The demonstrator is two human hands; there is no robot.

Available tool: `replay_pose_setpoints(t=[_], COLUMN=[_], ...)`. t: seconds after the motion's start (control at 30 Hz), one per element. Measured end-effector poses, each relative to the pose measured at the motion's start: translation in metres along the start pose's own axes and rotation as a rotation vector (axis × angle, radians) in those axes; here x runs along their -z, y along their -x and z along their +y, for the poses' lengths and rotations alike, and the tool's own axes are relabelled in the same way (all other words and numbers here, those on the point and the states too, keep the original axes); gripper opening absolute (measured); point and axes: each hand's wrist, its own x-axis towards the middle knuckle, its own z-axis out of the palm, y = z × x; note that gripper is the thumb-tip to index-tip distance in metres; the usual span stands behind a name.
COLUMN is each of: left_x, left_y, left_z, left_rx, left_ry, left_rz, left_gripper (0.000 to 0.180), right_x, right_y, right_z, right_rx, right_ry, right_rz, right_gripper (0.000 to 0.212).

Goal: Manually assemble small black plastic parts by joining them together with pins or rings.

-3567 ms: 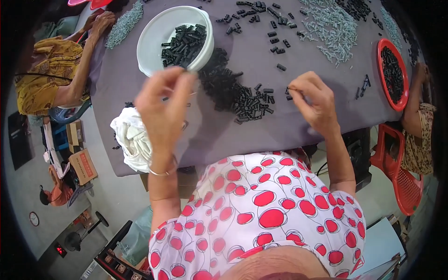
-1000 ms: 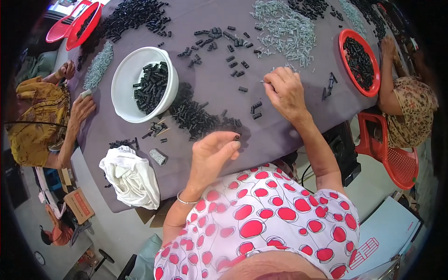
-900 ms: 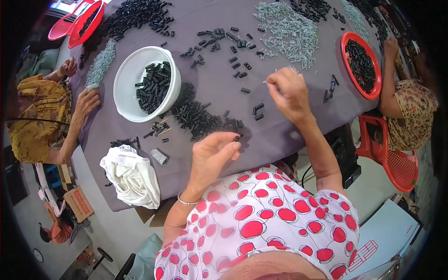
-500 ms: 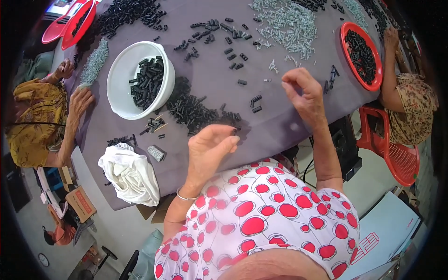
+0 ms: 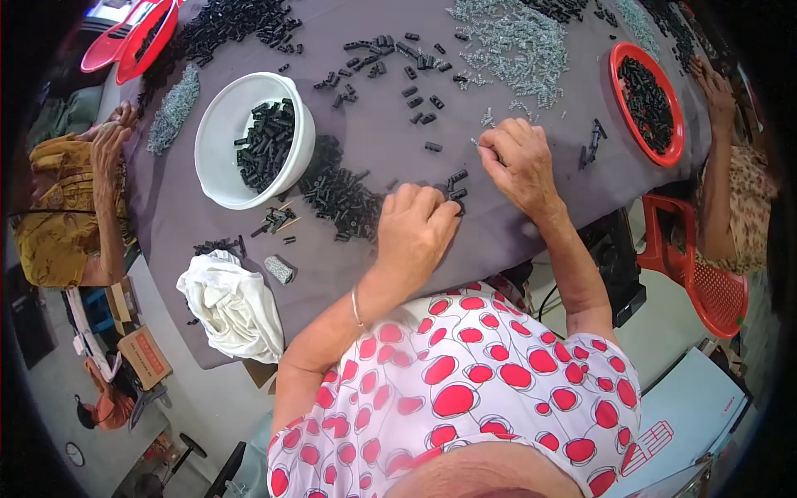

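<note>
My left hand (image 5: 413, 231) is palm down on the table, thumb and fingers drawn together at a small black plastic tube (image 5: 461, 209). A few similar black tubes (image 5: 457, 177) lie just beyond its fingertips. To the right, my right hand (image 5: 521, 166) has its fingers curled in a pinch over the cloth, at a tiny metal spring (image 5: 476, 141) that shows only in part. Left of my left hand spreads a pile of small black parts (image 5: 340, 199). Past my right hand lies a large heap of silvery springs (image 5: 523, 58).
A white basin (image 5: 207, 158) with black tubes stands at left, above a bunched white cloth (image 5: 228, 307). Red trays (image 5: 615, 83) (image 5: 158, 50) sit at right and far left. Two people's hands (image 5: 108, 149) (image 5: 716, 91) are at the table sides; a red chair (image 5: 714, 290) stands at right.
My left hand has moved right and forward, turning palm down onto the black tubes. My right hand has shifted slightly left and down, curling at a spring. Both neighbours' hands have moved.
</note>
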Motion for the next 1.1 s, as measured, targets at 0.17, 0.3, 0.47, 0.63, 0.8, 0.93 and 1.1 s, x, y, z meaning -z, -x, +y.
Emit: replay_pose_setpoints(t=[0.17, 0.3, 0.47, 0.63, 0.8, 0.93, 1.1], left_x=[0.013, 0.022, 0.028, 0.033, 0.028, 0.027, 0.019], left_y=[-0.014, -0.030, -0.029, -0.019, -0.023, -0.031, -0.035], left_z=[-0.006, -0.011, -0.013, -0.005, -0.011, -0.002, 0.000], left_rx=[0.079, 0.082, 0.075, 0.676, 0.930, 0.895, 0.738], left_ry=[0.066, 0.145, 0.372, 1.044, 1.565, 1.295, 1.055], left_rz=[0.157, 0.192, 0.166, -0.035, -0.100, -0.089, 0.001], left_gripper=[0.029, 0.029, 0.014, 0.012, 0.020, 0.020, 0.028], right_x=[0.017, 0.034, 0.033, 0.032, 0.019, 0.020, 0.016], right_y=[-0.001, -0.011, -0.016, -0.016, -0.008, -0.008, -0.007], right_z=[-0.011, -0.026, -0.025, -0.029, -0.035, -0.040, -0.039], right_rx=[-0.065, -0.237, -0.225, -0.264, -0.138, -0.162, -0.212], right_ry=[-0.350, -0.851, -1.012, -1.166, -1.016, -0.889, -0.913], right_rz=[-0.061, -0.311, -0.413, -0.446, -0.208, -0.154, -0.089], right_gripper=[0.012, 0.006, 0.004, 0.004, 0.005, 0.008, 0.012])
